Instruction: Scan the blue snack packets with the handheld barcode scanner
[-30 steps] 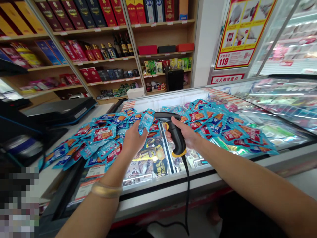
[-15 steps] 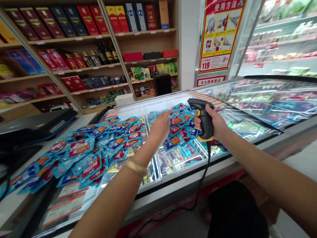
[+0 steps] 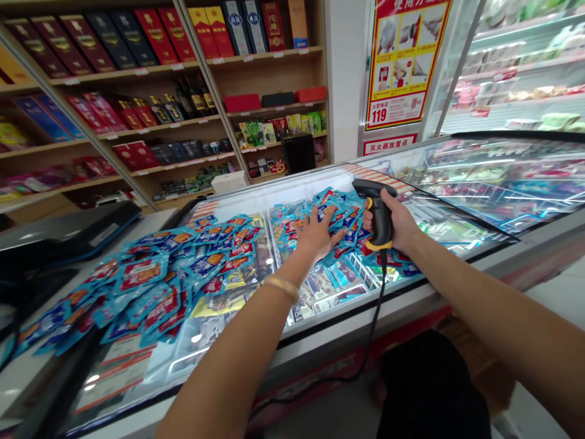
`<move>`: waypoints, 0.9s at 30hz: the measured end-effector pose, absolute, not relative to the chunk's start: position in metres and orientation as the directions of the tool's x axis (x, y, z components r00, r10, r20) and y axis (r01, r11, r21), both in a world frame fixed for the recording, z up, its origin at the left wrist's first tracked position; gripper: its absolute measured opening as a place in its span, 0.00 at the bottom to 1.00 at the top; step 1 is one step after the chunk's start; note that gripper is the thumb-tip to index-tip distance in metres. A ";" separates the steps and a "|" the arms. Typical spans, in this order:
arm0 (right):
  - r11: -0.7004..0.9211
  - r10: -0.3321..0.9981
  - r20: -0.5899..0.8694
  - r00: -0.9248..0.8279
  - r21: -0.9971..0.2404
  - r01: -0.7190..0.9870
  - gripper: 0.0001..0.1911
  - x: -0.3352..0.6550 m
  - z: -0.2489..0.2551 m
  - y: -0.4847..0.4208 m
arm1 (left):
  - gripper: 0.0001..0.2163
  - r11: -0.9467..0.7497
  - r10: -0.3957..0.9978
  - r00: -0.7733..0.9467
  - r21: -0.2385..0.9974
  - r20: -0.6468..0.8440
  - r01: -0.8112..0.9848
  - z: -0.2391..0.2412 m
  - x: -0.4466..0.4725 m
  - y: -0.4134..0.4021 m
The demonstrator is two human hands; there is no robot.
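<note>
My left hand (image 3: 315, 235) lies with fingers spread on a pile of small blue snack packets (image 3: 351, 222) on the freezer's glass top. A gold bangle (image 3: 282, 288) circles that wrist. My right hand (image 3: 398, 221) is wrapped round the grip of a black and yellow barcode scanner (image 3: 381, 222), its head tilted toward the left above the packets. From the scanner's base a black cable (image 3: 378, 311) hangs down over the freezer's front edge. Another heap of the same blue packets (image 3: 144, 274) spreads across the left part of the glass.
Through the chest freezer's glass (image 3: 228, 317), packaged frozen goods show. A dark counter device (image 3: 68, 235) stands at the left. Shelves of boxes and bottles (image 3: 169, 103) line the back, beside a red fire-safety poster (image 3: 406, 67). A lit display fridge (image 3: 521, 73) is at the right.
My left hand has moved slightly right and down, its fingers spreading over the right pile. My right hand still holds the scanner, a little further right in view.
</note>
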State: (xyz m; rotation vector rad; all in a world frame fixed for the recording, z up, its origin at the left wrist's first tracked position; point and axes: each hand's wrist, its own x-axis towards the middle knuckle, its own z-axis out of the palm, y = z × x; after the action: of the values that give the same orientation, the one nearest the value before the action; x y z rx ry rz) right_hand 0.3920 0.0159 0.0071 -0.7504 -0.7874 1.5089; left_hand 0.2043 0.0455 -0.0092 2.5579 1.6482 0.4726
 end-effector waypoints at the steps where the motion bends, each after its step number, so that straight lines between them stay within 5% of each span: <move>1: -0.055 0.997 -0.016 -0.075 -0.830 -0.556 0.21 0.393 0.008 0.017 | 0.33 -0.425 0.898 0.379 0.222 0.223 0.877 -0.009 0.205 0.047; 13: -0.023 0.973 0.095 -0.208 -0.864 -0.503 0.21 0.333 0.037 0.001 | 0.31 -0.311 0.853 0.137 0.280 0.504 0.908 0.020 0.093 0.031; 20: -0.263 0.876 0.007 -0.482 -0.831 -0.491 0.22 0.227 0.029 -0.001 | 0.31 0.010 0.923 -0.118 0.283 0.367 0.959 0.024 -0.011 0.006; 27: -0.407 0.806 -0.097 -0.584 -0.807 -0.428 0.21 0.177 0.006 0.001 | 0.31 0.061 0.965 -0.075 0.062 0.252 0.996 0.005 -0.027 -0.005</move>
State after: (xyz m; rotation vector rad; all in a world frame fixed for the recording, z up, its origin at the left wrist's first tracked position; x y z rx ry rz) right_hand 0.1770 0.0014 0.0063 -0.6249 -0.9820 2.0433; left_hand -0.0273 -0.0049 0.0054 2.2279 2.3875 0.3609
